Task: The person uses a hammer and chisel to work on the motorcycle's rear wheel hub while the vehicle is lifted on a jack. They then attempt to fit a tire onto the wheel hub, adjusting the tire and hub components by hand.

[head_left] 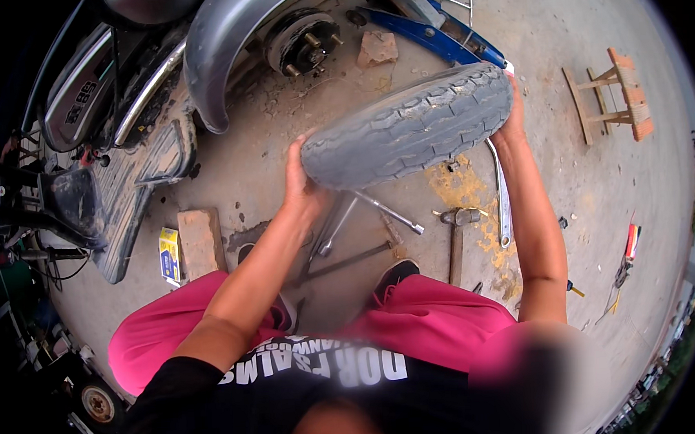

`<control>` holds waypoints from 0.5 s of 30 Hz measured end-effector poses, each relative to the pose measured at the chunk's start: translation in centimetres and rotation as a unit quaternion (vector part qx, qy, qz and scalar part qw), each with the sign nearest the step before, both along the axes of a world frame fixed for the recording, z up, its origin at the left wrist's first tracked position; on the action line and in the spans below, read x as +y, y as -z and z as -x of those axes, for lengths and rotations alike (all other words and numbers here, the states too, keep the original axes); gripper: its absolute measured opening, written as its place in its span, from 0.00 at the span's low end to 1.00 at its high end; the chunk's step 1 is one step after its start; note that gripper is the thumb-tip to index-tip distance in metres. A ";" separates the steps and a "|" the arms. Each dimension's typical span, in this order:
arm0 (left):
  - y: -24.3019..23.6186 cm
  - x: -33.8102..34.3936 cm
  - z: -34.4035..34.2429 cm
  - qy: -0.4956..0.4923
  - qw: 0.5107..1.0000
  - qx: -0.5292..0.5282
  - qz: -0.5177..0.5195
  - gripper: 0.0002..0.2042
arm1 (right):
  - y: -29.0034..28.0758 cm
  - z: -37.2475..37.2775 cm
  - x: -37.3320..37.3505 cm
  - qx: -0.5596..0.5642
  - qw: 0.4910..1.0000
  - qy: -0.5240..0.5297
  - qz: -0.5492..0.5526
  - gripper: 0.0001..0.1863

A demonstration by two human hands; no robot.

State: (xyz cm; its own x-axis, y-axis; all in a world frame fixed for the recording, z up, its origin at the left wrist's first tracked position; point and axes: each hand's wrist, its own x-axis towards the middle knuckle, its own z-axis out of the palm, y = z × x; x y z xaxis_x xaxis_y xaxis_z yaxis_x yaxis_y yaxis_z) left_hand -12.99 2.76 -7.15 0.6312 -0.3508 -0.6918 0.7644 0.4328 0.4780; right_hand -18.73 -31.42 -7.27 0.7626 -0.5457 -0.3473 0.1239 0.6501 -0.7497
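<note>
My left hand (pixel 302 180) grips the near left end of a dusty black tire (pixel 405 123), and my right hand (pixel 509 122) grips its right end, holding it tilted in front of me. Above the tire is a bare wheel hub (pixel 303 42) with protruding studs, beside a grey fender (pixel 220 43). Below the tire, a metal cross wrench (pixel 391 215) lies by my feet. A hammer (pixel 462 238) and a long wrench (pixel 503 209) lie below my right hand. The fingertips of both hands are partly hidden by the tire.
A dusty three-wheeler or scooter body (pixel 93 167) fills the left. A blue jack (pixel 424 32) and broken brick (pixel 376 49) sit at top. A brick (pixel 200 244), yellow box (pixel 169 258), wooden stool (pixel 616 97) and pliers (pixel 622 269) are on the concrete floor (pixel 597 188).
</note>
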 end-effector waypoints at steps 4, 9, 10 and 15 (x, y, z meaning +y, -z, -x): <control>0.2 -0.1 0.0 0.002 1.000 0.003 0.012 0.22 | -0.4 0.3 -0.1 -0.003 1.000 -0.002 0.006 0.17; 0.5 -0.1 0.4 0.003 1.000 0.016 0.023 0.21 | -0.9 0.4 -0.1 -0.003 1.000 -0.009 0.019 0.16; 0.6 -0.1 0.4 0.004 0.999 0.017 0.026 0.21 | -1.0 0.5 -0.1 -0.002 1.000 -0.008 0.020 0.16; 0.8 -0.3 0.8 0.006 0.999 0.002 0.035 0.22 | -0.4 1.1 -0.7 -0.011 1.000 -0.008 0.020 0.15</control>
